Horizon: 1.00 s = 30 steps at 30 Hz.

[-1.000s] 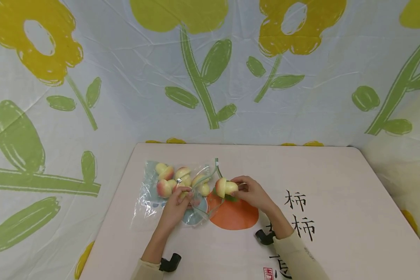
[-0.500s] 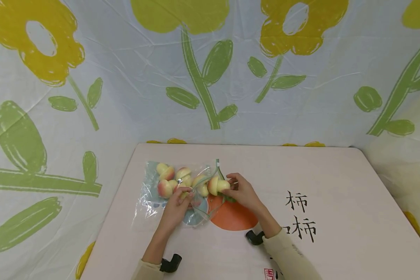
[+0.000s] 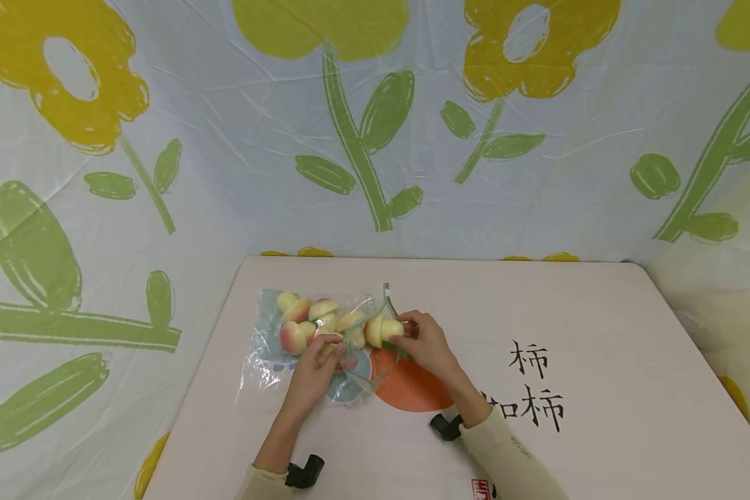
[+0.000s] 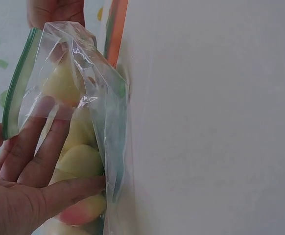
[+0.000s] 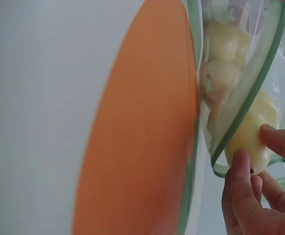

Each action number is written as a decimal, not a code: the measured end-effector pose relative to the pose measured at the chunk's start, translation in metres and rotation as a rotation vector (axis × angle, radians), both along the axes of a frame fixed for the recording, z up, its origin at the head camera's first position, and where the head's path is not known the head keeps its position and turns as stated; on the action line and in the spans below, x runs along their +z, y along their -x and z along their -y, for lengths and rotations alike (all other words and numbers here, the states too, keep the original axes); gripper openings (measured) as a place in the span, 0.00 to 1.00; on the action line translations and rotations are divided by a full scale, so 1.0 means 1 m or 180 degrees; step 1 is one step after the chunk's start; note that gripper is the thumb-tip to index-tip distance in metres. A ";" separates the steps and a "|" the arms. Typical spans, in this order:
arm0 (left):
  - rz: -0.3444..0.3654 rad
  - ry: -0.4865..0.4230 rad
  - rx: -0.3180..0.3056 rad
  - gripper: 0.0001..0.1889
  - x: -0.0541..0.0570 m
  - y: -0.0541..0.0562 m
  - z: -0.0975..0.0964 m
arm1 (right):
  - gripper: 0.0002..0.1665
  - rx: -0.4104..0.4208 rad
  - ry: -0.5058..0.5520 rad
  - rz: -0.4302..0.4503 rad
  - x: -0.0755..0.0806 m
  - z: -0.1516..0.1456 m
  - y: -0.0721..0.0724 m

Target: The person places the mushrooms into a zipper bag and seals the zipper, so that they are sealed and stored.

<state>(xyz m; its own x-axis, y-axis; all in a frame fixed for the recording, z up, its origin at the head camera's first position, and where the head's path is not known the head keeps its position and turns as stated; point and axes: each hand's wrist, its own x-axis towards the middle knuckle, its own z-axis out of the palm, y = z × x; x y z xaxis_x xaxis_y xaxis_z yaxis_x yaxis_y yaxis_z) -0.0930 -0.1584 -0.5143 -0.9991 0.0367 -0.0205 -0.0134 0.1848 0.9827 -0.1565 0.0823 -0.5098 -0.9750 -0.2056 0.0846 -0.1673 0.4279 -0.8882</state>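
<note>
A clear zip bag (image 3: 267,376) with a green-edged mouth lies on the table, the mouth towards the right. Inside are several yellow-and-pink mushroom-shaped pieces (image 3: 293,337). With its fingers and thumb, my left hand (image 3: 314,368) pinches the bag's near edge; the left wrist view shows the fingers spread around the clear film (image 4: 114,110). My right hand (image 3: 430,345) holds another mushroom-shaped piece (image 3: 378,331) by its pale end. In the right wrist view this piece (image 5: 256,128) is partly inside the bag's mouth, behind the green rim (image 5: 252,98).
The pale table (image 3: 600,312) bears a printed orange shape (image 3: 415,385) and black characters (image 3: 542,408) to the right. A flower-patterned curtain (image 3: 212,139) hangs behind and at the sides.
My right hand has moved left, taking the mushroom-shaped piece from the right of the bag's mouth into it. My left hand has stayed in place on the bag.
</note>
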 end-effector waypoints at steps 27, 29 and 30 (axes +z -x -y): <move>-0.0015 -0.0054 -0.0025 0.13 0.002 0.001 -0.003 | 0.24 0.0496 0.0600 0.0523 -0.006 0.004 -0.009; 0.0005 -0.0050 -0.0018 0.13 0.003 0.001 -0.004 | 0.25 0.0623 0.0627 0.0509 -0.006 0.004 -0.009; 0.0010 -0.0039 -0.0018 0.13 0.003 0.001 -0.004 | 0.26 0.0674 0.0639 0.0506 -0.006 0.005 -0.009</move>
